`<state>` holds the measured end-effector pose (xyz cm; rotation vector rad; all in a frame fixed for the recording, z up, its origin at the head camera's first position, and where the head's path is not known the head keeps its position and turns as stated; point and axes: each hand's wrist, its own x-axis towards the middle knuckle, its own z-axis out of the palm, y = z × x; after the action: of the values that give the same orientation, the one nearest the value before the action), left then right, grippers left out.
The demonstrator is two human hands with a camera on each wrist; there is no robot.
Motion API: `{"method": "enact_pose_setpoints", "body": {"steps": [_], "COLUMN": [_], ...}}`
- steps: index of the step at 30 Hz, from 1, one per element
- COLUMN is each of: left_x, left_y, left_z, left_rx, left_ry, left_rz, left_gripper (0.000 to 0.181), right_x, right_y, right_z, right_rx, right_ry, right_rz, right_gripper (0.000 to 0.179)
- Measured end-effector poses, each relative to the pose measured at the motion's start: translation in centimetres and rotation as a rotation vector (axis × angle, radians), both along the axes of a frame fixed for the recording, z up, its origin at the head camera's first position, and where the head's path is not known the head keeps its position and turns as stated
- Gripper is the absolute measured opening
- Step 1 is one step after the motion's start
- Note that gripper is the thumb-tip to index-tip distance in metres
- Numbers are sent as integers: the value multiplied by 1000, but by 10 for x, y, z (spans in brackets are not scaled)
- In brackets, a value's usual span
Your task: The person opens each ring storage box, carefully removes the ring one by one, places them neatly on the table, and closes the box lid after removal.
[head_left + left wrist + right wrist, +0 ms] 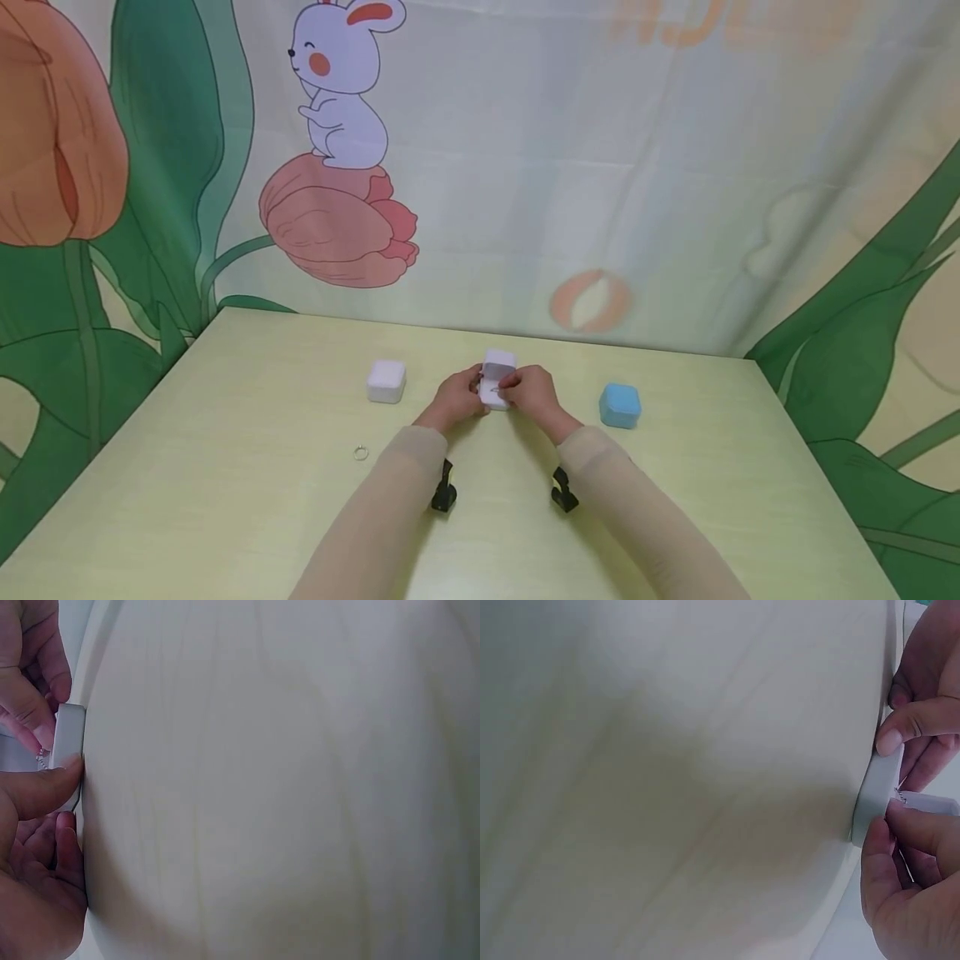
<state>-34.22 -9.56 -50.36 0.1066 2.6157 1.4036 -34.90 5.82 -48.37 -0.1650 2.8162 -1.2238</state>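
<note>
One open white box (489, 390) is held on the counter (495, 533), at about 12 o'clock from the person, lid raised along its 12 o'clock side. A small sparkly ring (900, 796) is pinched at the box's inside by the right hand (532, 392), fingertips narrowed on it; how deep it is seated cannot be told, since it is mostly covered. The box is gripped from 9 o'clock by the left hand (459, 396), thumb pressed to the near wall, other fingers curled around the side. For good handling, the base should be braced firmly, the ring held upright by a light pinch, and pressure applied straight down or up without twisting; a tilted ring could probably be snagged or dropped. The lid should be left unbumped. Pose: forearms are brought in from 7 and 5 o'clock, sleeves down, wrists angled inward, right hand placed at the box's 3 o'clock side, both hands low near the counter. From the open box, a closed white box (386, 382) is seen at 9 o'clock, a blue box (620, 406) at 3, a loose ring (361, 458) at 8, all untouched.
</note>
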Motion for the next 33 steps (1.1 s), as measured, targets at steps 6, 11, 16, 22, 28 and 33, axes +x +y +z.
{"method": "enact_pose_setpoints", "body": {"steps": [6,11,16,22,28,33], "left_x": [-16,1,8,4,4,7], "left_y": [-3,1,3,2,3,4], "left_z": [-19,0,7,3,2,5], "left_rx": [-22,-19,-54,-39,-30,-15], "left_ry": [41,16,32,23,7,-2], "left_rz": [-20,4,4,10,11,17], "left_gripper": [85,81,79,81,81,80], "right_x": [0,0,0,-1,0,-2], "right_y": [0,0,2,2,5,7], "right_z": [-2,-5,-7,-5,-5,-8], "right_rx": [40,72,92,124,110,63], "right_ry": [53,115,141,149,138,125], "right_rz": [25,54,77,127,143,123], "right_gripper": [8,7,8,9,10,11]}}
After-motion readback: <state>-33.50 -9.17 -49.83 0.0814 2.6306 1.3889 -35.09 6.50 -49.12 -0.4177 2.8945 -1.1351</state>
